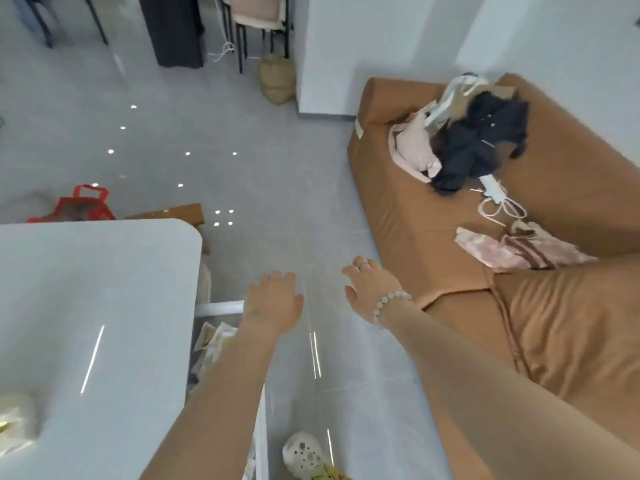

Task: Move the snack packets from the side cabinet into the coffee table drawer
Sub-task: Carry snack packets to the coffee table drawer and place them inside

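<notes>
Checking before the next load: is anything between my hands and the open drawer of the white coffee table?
Nothing visible does. The white drawer stands pulled out from the white rounded coffee table, pale snack packets showing inside. The empty left hand hangs over its rim; the right hand is over grey floor.

I read the floor tiles (207,133) as grey and glossy, mirroring the lights. Coffee table (86,289), near left: white top, smooth, satin sheen. Sofa (571,323), right: tan, leather-like, matt, creased. Clothes pile (478,143) on it: soft cloth. Bracelet (388,303): pale polished beads. Near clog (303,452): white moulded plastic. Far basket (277,77): woven fibre.
</notes>
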